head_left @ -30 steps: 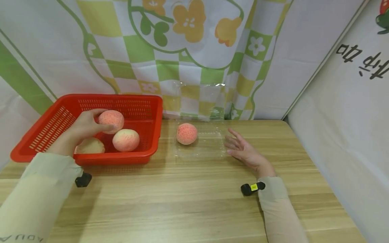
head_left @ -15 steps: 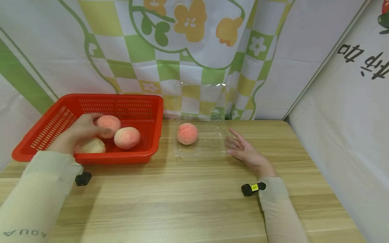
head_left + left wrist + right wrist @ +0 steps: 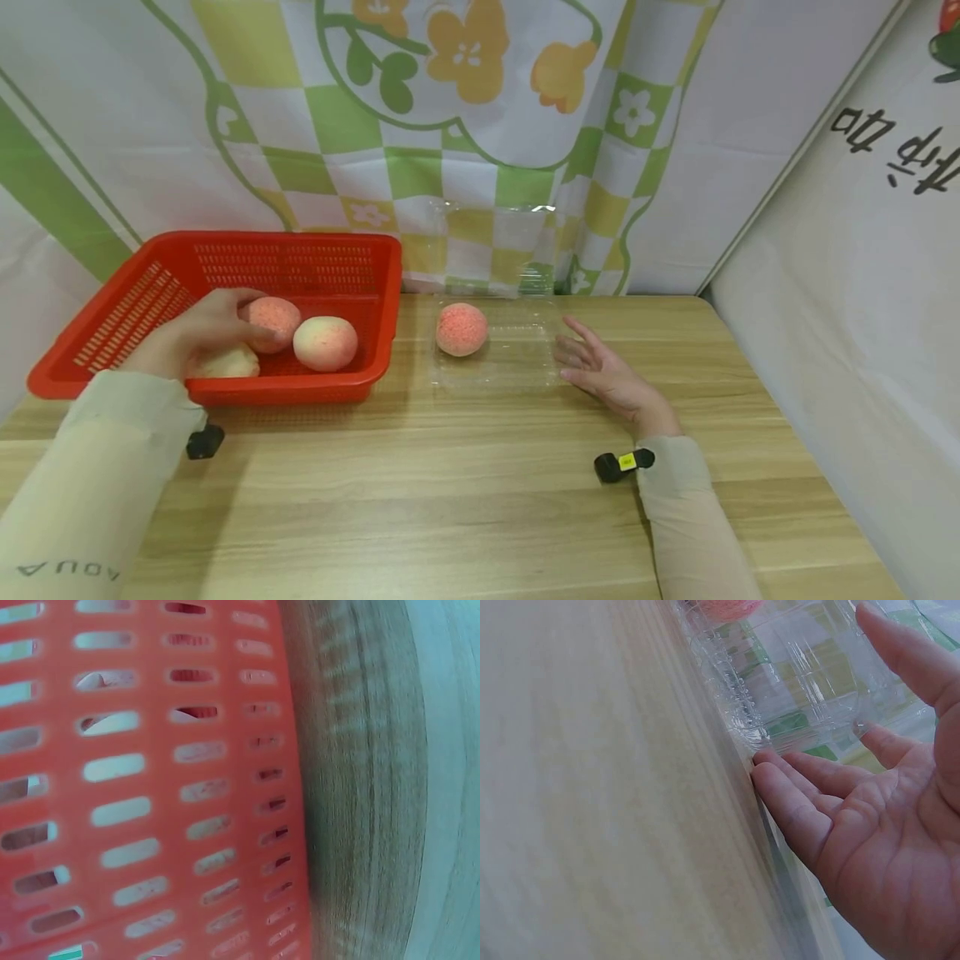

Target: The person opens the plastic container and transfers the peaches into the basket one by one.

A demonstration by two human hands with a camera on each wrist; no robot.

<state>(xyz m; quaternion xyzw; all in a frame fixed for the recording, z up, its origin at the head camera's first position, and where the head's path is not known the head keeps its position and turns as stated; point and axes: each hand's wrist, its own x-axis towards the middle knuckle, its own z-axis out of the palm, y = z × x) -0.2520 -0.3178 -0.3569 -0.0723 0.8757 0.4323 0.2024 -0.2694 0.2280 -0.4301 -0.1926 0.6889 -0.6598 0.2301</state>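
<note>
In the head view my left hand reaches into the red plastic basket and grips a pink peach, thumb on the near side and fingers behind. A paler peach lies just right of it. Under the hand, another cream-coloured peach shows partly. A clear plastic clamshell box stands with its lid raised, one pink peach in its left part. Beside the box's right edge rests my right hand, fingers spread and fairly straight; the right wrist view shows fingertips at the box's side.
The wooden table stretches in front of basket and box. Behind them hangs a checked, flowered cloth. The basket's slotted wall fills much of the left wrist view and mostly hides what lies inside.
My left hand has sunk lower into the basket with the pink peach. The paler peach beside it has shifted slightly right. My right hand and the box have stayed put.
</note>
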